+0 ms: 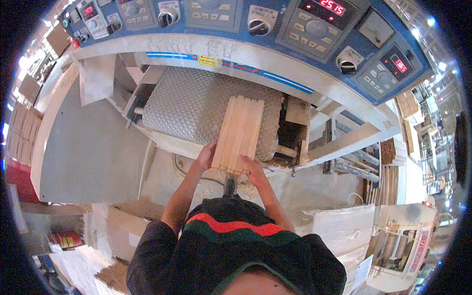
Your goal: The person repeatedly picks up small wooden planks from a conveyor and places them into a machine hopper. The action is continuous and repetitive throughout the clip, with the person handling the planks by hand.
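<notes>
Several narrow light wooden strips (238, 132) lie side by side in a bundle on a grey, textured conveyor belt (182, 105). Their near ends stick out past the belt's front edge and are slightly uneven. My left hand (207, 155) grips the left side of the bundle near its close end. At the right near corner my right hand (252, 169) holds it, with the thumb on top. The undersides of the strips and some of my fingers are hidden.
Above the belt runs a blue control panel (236, 27) with knobs and red displays. A large grey panel (93, 147) stands to the left. Cardboard boxes (125, 231) are at the lower left, and a white-topped stack (339, 228) is at the lower right.
</notes>
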Tool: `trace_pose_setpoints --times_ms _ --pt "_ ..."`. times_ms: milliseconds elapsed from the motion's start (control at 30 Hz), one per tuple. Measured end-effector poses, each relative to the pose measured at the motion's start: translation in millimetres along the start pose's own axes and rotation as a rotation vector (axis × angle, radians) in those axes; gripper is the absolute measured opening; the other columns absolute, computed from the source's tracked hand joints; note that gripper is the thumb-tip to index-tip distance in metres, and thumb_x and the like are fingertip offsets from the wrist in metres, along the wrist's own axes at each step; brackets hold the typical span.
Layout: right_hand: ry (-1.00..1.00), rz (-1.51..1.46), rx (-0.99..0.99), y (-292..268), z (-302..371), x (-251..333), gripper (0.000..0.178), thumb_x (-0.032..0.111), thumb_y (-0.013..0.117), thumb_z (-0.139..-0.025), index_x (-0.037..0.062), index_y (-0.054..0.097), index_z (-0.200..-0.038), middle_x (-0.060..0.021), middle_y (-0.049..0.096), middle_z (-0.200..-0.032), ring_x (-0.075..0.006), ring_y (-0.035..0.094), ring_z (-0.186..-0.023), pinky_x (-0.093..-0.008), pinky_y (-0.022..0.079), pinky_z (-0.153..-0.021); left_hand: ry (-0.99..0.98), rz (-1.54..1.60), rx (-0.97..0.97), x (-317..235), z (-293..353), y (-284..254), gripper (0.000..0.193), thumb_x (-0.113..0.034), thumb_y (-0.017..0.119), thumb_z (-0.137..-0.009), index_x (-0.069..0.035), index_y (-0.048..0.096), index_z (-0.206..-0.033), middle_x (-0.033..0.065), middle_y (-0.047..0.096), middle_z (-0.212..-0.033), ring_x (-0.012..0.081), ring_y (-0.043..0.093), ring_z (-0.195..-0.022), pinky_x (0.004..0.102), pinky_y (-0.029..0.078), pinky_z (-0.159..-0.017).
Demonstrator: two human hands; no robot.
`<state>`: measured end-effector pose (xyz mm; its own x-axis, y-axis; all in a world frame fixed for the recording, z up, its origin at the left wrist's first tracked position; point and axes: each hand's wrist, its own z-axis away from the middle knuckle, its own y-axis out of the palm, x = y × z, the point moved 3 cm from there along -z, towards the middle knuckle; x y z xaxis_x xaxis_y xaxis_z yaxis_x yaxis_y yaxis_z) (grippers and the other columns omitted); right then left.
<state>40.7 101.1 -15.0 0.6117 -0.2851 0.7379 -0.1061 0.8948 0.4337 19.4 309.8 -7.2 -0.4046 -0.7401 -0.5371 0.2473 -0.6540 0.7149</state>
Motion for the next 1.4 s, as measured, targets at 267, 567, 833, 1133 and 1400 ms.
trace_pose_setpoints --times_ms 267,567,833,1133,1400 --pt "-0.069 0.049 0.084 -7.9 -4.5 5.2 0.051 0.030 0.069 -0.079 0.0000 0.050 -0.116 -0.0096 0.058 -0.108 -0.0208 0.058 -0.094 -0.0337 0.049 -0.075 -0.038 -0.024 0.065 -4.6 0.0 18.1 0.053 -0.041 0.039 -0.094 -0.001 0.044 -0.129 0.0135 0.052 -0.127 0.0251 0.053 -0.112 0.0389 0.044 -0.095" --pt "-0.056 -0.022 0.109 8.4 -8.3 25.5 0.051 0.030 0.064 -0.085 -0.0003 0.046 -0.122 -0.0115 0.056 -0.116 -0.0227 0.059 -0.102 -0.0367 0.052 -0.083 0.058 0.034 0.064 -8.3 -10.4 18.0 0.043 -0.031 0.038 -0.096 -0.002 0.046 -0.127 0.0113 0.057 -0.119 0.0230 0.057 -0.107 0.0364 0.047 -0.091" --pt "-0.065 -0.052 0.104 7.4 -23.5 35.3 0.048 0.025 0.063 -0.086 -0.0008 0.044 -0.122 -0.0122 0.057 -0.115 -0.0233 0.060 -0.100 -0.0356 0.054 -0.080 0.077 0.112 0.106 -11.0 -25.6 27.1 0.041 -0.029 0.037 -0.096 -0.002 0.047 -0.125 0.0111 0.057 -0.118 0.0235 0.057 -0.106 0.0363 0.048 -0.090" --pt "0.009 -0.249 0.150 13.9 -23.4 40.7 0.039 0.019 0.061 -0.087 -0.0029 0.048 -0.116 -0.0170 0.058 -0.109 -0.0289 0.061 -0.098 -0.0406 0.053 -0.085 0.103 0.206 0.060 -12.2 -26.1 41.1 0.040 -0.033 0.040 -0.095 -0.004 0.048 -0.121 0.0142 0.058 -0.110 0.0282 0.059 -0.099 0.0407 0.055 -0.081" --pt "-0.024 -0.262 0.238 13.3 -25.1 31.3 0.029 0.024 0.052 -0.091 0.0032 0.050 -0.112 -0.0159 0.060 -0.101 -0.0268 0.061 -0.092 -0.0390 0.052 -0.086 0.104 0.245 -0.013 -4.6 -29.4 42.5 0.059 -0.050 0.035 -0.094 0.000 0.043 -0.125 0.0196 0.054 -0.111 0.0327 0.057 -0.102 0.0440 0.051 -0.088"
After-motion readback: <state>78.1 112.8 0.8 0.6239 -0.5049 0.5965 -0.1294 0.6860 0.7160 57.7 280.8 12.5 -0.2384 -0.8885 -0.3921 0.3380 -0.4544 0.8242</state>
